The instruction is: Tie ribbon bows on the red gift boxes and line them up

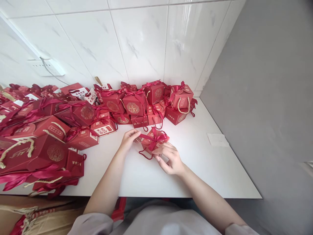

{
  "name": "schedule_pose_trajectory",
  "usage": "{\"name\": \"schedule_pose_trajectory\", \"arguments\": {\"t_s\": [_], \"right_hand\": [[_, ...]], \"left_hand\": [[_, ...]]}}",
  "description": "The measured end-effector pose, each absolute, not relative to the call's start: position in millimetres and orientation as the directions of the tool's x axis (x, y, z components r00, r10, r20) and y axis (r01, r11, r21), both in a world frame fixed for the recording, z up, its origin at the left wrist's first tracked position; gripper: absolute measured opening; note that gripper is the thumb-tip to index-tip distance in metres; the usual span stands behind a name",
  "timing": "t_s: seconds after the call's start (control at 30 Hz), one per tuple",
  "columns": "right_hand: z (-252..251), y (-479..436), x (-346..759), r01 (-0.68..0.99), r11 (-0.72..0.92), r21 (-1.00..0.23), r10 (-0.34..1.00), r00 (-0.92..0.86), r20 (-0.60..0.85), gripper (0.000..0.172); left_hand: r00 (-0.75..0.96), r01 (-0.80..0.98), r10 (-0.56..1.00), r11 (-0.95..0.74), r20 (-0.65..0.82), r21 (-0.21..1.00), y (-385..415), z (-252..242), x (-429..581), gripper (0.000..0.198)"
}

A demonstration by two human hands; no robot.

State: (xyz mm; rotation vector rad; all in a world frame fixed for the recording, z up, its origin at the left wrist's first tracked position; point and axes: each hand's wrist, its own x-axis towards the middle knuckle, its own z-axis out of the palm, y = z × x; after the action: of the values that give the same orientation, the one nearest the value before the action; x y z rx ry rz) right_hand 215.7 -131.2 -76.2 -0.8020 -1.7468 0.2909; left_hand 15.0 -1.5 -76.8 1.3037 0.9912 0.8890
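A small red gift box (147, 142) with gold lettering sits on the table in front of me, a dark red ribbon bow (155, 138) tied on its top. My left hand (130, 141) is at the box's left side, thumb and fingers pinched on one tail of the ribbon (146, 136), which is drawn out to the left. At the near right side of the box, my right hand (170, 157) has its fingers curled towards the thumb; what lies between the fingertips is hidden. A red cord handle (146, 156) loops out at the box's near left.
Stacked red gift boxes (133, 104) with ribbons and cord handles line the tiled wall. A larger pile (46, 150) covers the left of the white table (156, 182). A white paper piece (217, 140) lies by the grey partition (266, 98). Below left stands an open cardboard box (49, 218).
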Motion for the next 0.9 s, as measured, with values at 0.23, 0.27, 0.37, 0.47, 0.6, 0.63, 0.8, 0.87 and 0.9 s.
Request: {"name": "schedule_pose_trajectory", "arguments": {"t_s": [0.23, 0.27, 0.37, 0.47, 0.6, 0.63, 0.8, 0.87, 0.9], "right_hand": [[-78.4, -130.3, 217.7, 0.398, 0.738, -0.545, 0.617, -0.073, 0.783, 0.015], [-79.4, -130.3, 218.3, 0.421, 0.706, -0.570, 0.639, -0.031, 0.769, 0.013], [-81.6, -130.0, 222.7, 0.462, 0.552, -0.694, 0.726, 0.142, 0.673, 0.022], [-81.5, -127.2, 231.0, 0.408, 0.362, -0.838, 0.833, 0.261, 0.487, 0.033], [-80.5, -118.0, 241.1, 0.306, 0.154, -0.940, 0.896, 0.357, 0.263, 0.039], [-80.7, -115.3, 242.4, 0.265, 0.153, -0.952, 0.894, 0.375, 0.247, 0.040], [-85.3, -105.6, 242.1, 0.042, 0.207, -0.977, 0.886, 0.416, 0.206, 0.046], [-87.9, -104.3, 240.9, -0.033, 0.187, -0.982, 0.899, 0.409, 0.157, 0.047], [-89.1, -104.1, 240.6, -0.064, 0.174, -0.983, 0.904, 0.407, 0.133, 0.047]], "left_hand": [[0.363, -0.040, 0.932, 0.001, 0.014, 0.999, 2.1, -86.4, 19.0, 0.045], [0.359, -0.052, 0.933, -0.020, 0.037, 0.998, 1.9, -87.2, 19.1, 0.047], [0.377, -0.025, 0.914, -0.154, 0.152, 0.988, 0.7, -88.0, 17.2, 0.051], [0.437, 0.025, 0.850, -0.338, 0.294, 0.941, -0.3, -86.4, 13.4, 0.056], [0.494, 0.053, 0.743, -0.545, 0.452, 0.837, -5.5, -76.7, 12.8, 0.076], [0.518, 0.070, 0.700, -0.608, 0.492, 0.791, -8.3, -72.4, 14.6, 0.082], [0.710, 0.293, 0.541, -0.809, 0.451, 0.510, -25.0, -45.2, 36.2, 0.102], [0.733, 0.438, 0.594, -0.785, 0.330, 0.439, -27.9, -35.5, 46.7, 0.103], [0.726, 0.497, 0.630, -0.758, 0.275, 0.424, -28.6, -31.4, 50.9, 0.103]]}}
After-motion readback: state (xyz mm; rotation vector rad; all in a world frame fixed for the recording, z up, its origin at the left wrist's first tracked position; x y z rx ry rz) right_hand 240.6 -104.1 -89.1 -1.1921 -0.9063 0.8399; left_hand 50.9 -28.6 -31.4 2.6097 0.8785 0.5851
